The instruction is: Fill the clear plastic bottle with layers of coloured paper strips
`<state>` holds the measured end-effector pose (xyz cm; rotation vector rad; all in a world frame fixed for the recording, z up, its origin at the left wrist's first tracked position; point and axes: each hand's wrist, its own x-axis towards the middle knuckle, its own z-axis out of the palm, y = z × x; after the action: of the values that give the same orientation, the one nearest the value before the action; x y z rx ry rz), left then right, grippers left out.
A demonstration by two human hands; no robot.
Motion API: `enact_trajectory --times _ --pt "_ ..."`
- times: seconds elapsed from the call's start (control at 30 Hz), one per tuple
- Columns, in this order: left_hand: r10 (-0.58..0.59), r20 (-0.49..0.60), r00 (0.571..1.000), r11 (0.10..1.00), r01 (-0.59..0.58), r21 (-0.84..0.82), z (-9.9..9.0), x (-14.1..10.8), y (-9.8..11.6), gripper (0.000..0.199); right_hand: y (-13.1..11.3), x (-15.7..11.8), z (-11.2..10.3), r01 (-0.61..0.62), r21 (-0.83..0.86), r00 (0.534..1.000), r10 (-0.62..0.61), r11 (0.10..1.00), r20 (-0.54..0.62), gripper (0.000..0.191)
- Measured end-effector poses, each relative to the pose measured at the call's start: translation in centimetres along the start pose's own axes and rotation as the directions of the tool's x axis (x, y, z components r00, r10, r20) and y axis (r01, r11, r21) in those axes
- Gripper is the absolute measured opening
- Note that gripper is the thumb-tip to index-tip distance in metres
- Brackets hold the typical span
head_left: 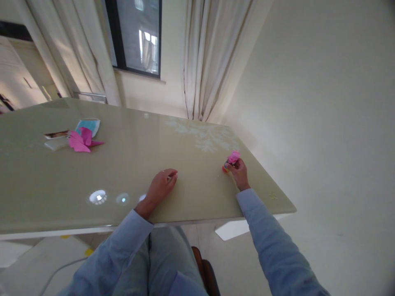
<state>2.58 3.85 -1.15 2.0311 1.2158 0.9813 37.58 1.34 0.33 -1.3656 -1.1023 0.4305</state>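
Observation:
My right hand (240,172) is closed in a pinch around a small colourful object with a crinkled pink top (234,156). Red, yellow and blue show at the lower end of this object, near the tabletop; its exact kind is too small to make out. Over the middle of the glossy table (129,164), my left hand (160,186) lies with its fingers curled in toward the thumb. Nothing is visible in that hand.
At the left of the table, a folded pink paper shape (82,141) lies against a blue face mask (89,125). A photo-like strip (57,134) and a clear plastic piece (56,143) are beside them. A wall (324,123) runs along the right.

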Motion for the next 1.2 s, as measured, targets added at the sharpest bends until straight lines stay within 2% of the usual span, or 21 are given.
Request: enact_trajectory --times 0.2,0.37,0.67,0.93,1.07,1.13,1.2 --pt "0.076 0.015 0.997 0.995 -0.077 0.067 -0.4 -0.7 -1.1 0.03 1.3 1.8 0.6 0.027 -0.103 0.997 -0.034 0.994 -0.065 0.042" --pt "0.162 0.034 0.986 0.983 -0.164 0.077 -0.2 -1.7 -1.8 0.026 2.8 2.0 0.8 0.013 -0.175 0.999 -0.021 0.984 -0.048 0.051" --pt "0.177 0.067 0.982 0.98 -0.182 0.084 -0.4 -2.1 -1.9 0.022 4.4 3.3 1.5 -0.015 -0.314 0.997 -0.01 0.949 -0.078 0.056" --pt "0.154 0.089 0.984 0.985 -0.16 0.067 -0.8 -2.1 -1.3 0.022 4.0 3.9 2.9 -0.07 -0.375 0.991 0.022 0.924 -0.129 0.057" --pt "0.142 0.086 0.986 0.988 -0.147 0.054 -1.0 -2.2 -1.0 0.022 3.3 3.7 2.7 -0.098 -0.311 0.991 0.066 0.945 -0.113 0.069" --pt "0.144 0.083 0.986 0.988 -0.148 0.046 -0.9 -2.4 -1.0 0.021 2.6 2.9 2.7 -0.129 -0.239 0.981 0.088 0.962 -0.175 0.076" --pt "0.142 0.077 0.987 0.989 -0.145 0.041 -0.8 -2.5 -1.0 0.021 1.2 1.3 3.1 -0.121 -0.244 0.946 0.037 0.962 -0.322 0.075"
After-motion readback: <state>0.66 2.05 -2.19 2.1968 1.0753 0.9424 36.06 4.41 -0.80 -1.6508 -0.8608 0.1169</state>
